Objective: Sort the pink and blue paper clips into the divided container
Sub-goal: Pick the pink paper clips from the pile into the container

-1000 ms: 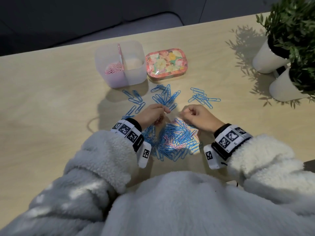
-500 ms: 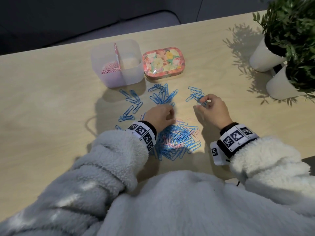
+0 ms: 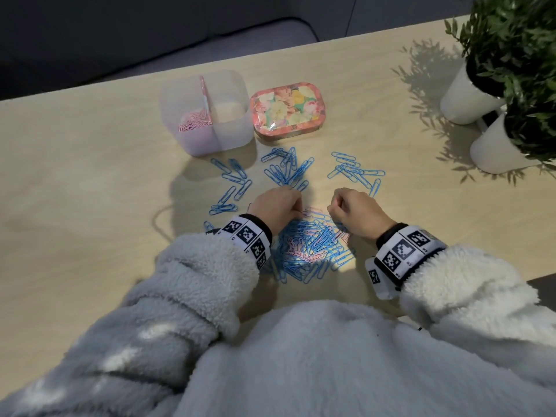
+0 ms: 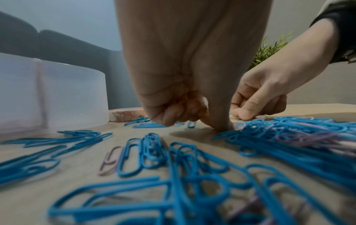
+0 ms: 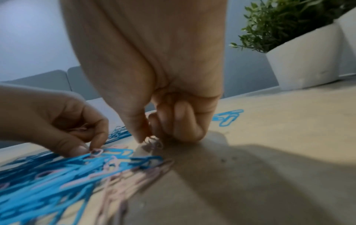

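Note:
A mixed pile of blue and pink paper clips (image 3: pixel 313 245) lies between my wrists. My left hand (image 3: pixel 299 209) sits at the pile's far edge with curled fingers, pinching a pink clip (image 5: pixel 96 151) against the pile. More pink shows inside its palm. My right hand (image 3: pixel 331 210) is just to its right, thumb and forefinger pinching another pink clip (image 5: pixel 154 143) on the table. The clear divided container (image 3: pixel 233 132) stands beyond, with pink clips (image 3: pixel 194 120) in its left half. Its right half looks bare.
Groups of blue clips (image 3: pixel 288 170) lie spread between the pile and the container, more at the left (image 3: pixel 231 188) and right (image 3: pixel 355 170). A floral tin (image 3: pixel 285 111) sits right of the container. Two white plant pots (image 3: pixel 469 100) stand at the far right.
My right hand has come back from the blue clips at the right to the pile's far edge and pinched a pink clip. My left hand stayed at the pile.

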Tool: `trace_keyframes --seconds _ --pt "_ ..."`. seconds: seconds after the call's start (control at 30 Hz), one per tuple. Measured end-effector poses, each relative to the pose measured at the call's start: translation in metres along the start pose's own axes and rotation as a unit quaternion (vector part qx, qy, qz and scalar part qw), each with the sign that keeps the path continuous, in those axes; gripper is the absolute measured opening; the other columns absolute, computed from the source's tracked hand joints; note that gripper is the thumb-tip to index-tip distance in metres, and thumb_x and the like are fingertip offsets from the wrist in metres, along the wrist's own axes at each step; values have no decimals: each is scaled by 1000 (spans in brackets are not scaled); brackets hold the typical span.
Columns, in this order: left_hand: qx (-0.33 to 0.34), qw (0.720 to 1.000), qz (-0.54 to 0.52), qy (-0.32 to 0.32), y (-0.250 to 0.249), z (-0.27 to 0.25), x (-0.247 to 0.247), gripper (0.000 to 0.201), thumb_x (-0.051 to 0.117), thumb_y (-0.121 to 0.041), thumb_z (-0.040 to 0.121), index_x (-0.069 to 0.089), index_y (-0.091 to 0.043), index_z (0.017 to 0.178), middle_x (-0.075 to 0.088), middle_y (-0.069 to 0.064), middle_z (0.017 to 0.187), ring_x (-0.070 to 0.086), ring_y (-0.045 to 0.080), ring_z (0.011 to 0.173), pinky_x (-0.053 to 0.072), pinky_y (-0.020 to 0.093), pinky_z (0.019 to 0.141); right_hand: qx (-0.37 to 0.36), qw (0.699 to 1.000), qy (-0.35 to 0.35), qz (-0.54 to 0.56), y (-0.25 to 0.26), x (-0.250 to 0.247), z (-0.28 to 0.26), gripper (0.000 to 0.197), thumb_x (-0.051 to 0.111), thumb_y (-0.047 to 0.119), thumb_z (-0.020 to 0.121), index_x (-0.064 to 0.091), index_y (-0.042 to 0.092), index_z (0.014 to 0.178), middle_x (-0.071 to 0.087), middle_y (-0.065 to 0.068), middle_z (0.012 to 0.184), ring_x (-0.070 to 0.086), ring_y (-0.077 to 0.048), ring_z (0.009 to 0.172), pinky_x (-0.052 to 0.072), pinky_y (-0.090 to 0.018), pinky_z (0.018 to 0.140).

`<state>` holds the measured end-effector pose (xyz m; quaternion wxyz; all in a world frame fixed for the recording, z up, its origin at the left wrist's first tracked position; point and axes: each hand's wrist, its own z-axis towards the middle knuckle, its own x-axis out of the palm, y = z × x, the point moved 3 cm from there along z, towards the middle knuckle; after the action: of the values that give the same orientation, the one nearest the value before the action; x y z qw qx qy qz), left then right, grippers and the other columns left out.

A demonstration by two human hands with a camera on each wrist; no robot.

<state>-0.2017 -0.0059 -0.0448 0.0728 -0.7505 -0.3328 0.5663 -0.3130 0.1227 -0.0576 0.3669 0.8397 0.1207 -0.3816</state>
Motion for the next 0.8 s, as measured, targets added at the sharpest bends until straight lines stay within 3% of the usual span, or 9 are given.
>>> trace_keyframes --seconds 0.1,0.2,0.27,0.37,0.5,0.57,0.63,0.73,0.8 --pt "-13 1000 -9 -1 1 -3 3 19 58 -25 87 58 -8 94 56 10 107 55 27 98 43 39 84 6 983 -14 185 8 -9 1 26 45 4 87 40 15 64 53 -6 60 51 -7 45 39 -26 49" --pt "-8 1000 -15 -14 3 -6 2 18 57 -21 87 57 -5 94 56 12 106 55 29 96 42 36 82 47 942 5 333 11 -12 2 19 39 -1 91 41 14 79 50 -6 63 49 -8 39 37 -20 38" --pt "-4 1000 -12 -23 5 -7 0 16 57 -19 87 57 -4 95 58 12 104 55 28 95 37 30 76 34 955 13 295 13 -9 5 10 47 7 89 47 17 86 51 -6 65 48 -12 43 39 -23 44" --pt "-11 999 -4 -34 9 -9 -4 15 58 -17 86 58 -5 95 62 12 102 55 28 94 35 29 73 -41 995 1 93 21 -3 11 11 65 26 80 58 24 71 60 -8 66 56 -24 61 49 -36 65" --pt "-3 1000 0 -27 11 -12 -4 15 58 -16 86 59 -6 96 64 12 101 57 28 94 41 34 78 -70 995 -1 -74 34 2 13 13 66 31 81 58 23 74 60 0 73 57 -25 77 41 -30 66" --pt "3 999 -12 -40 12 -15 -8 13 57 -15 86 60 -6 96 64 12 99 57 27 93 40 32 76 -76 992 -1 -101 37 5 13 11 61 28 84 59 19 79 64 -4 79 58 -28 80 39 -29 65" --pt "1 996 -41 -84 16 -19 -22 13 53 -12 88 60 -6 98 63 11 97 56 24 88 39 29 75 -77 991 18 -110 35 10 14 12 56 26 87 57 16 81 66 -9 85 59 -31 81 44 -34 66" --pt "-23 976 -85 -199 30 -26 -64 17 50 -13 92 60 -6 103 54 6 89 48 17 77 41 32 76 -73 993 46 -75 35 11 15 10 53 22 87 52 15 79 66 -10 85 59 -32 81 47 -37 71" --pt "-66 957 -87 -269 47 -30 -97 19 48 -14 92 60 -6 105 52 5 93 48 16 79 40 27 75 -69 997 42 1 40 3 18 12 55 16 85 49 14 74 61 -8 76 56 -26 73 44 -31 66"
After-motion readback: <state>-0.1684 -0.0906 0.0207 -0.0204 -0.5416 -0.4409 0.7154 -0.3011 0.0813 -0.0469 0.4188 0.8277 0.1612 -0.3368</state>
